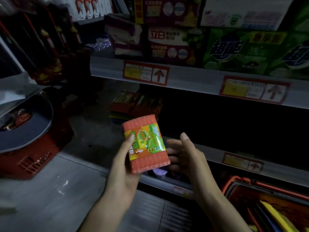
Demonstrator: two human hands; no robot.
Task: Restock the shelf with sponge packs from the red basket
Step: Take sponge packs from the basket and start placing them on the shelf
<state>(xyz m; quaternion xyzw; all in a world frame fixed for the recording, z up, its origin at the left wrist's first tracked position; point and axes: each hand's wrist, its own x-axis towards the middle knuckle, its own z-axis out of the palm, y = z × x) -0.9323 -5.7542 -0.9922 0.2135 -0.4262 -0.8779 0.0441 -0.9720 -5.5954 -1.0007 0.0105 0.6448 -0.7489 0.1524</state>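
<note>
The left hand (123, 162) grips an orange sponge pack (145, 143) from below, with the thumb pressed on its green-and-yellow label. It holds the pack tilted in the air in front of the dark middle shelf (192, 149). The right hand (187, 158) is released, fingers loose, just beside the pack's right edge; I cannot tell whether it touches. More sponge packs (135, 104) sit stacked deep on that shelf. The red basket (250, 183) stands at lower right with yellow goods inside. Green detergent boxes (234, 51) line the shelf above.
</note>
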